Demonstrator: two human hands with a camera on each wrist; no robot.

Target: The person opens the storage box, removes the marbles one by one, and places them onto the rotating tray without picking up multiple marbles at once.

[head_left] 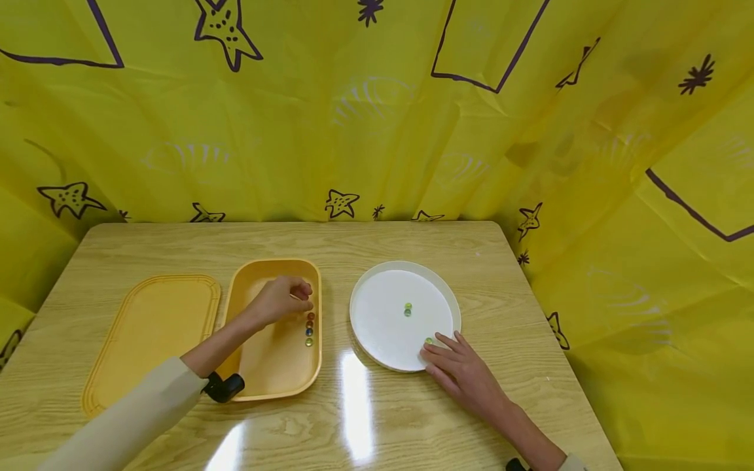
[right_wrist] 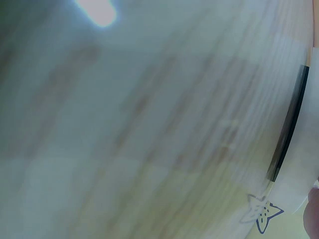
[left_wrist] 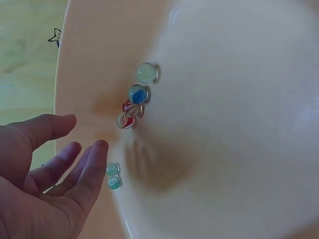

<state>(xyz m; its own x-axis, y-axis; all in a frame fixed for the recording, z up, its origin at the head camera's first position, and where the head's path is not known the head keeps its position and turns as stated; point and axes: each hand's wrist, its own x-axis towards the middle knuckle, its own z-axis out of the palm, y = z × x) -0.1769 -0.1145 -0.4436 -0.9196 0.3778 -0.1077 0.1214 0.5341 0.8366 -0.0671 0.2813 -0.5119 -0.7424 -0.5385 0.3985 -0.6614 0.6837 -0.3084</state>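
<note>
Lying far left: a flat yellow-orange tray [head_left: 159, 333] with a ridged rim, on the wood-grain tabletop [head_left: 400, 418].
Orange bin [head_left: 277, 373]: just right of that tray, the left forearm in its cream sleeve [head_left: 141, 405] reaching across it.
Left hand [head_left: 273, 302]: inside the bin near its right wall, thumb and fingers apart, nothing seen between them.
Marbles in the bin: a pale one [left_wrist: 146, 72], a blue one [left_wrist: 137, 94] and two red ones [left_wrist: 125, 120] in a row along the right wall; two teal ones [left_wrist: 113, 182] just beside the left fingertips.
White round tray [head_left: 383, 314]: right of the bin, two greenish marbles [head_left: 408, 306] close together near its middle.
Right hand [head_left: 465, 373]: over the near-right rim, fingers spread loosely; a yellow-green marble [head_left: 429, 340] sits by the fingertips, contact unclear.
Yellow curtain [head_left: 624, 281]: far right, starfish-printed.
</note>
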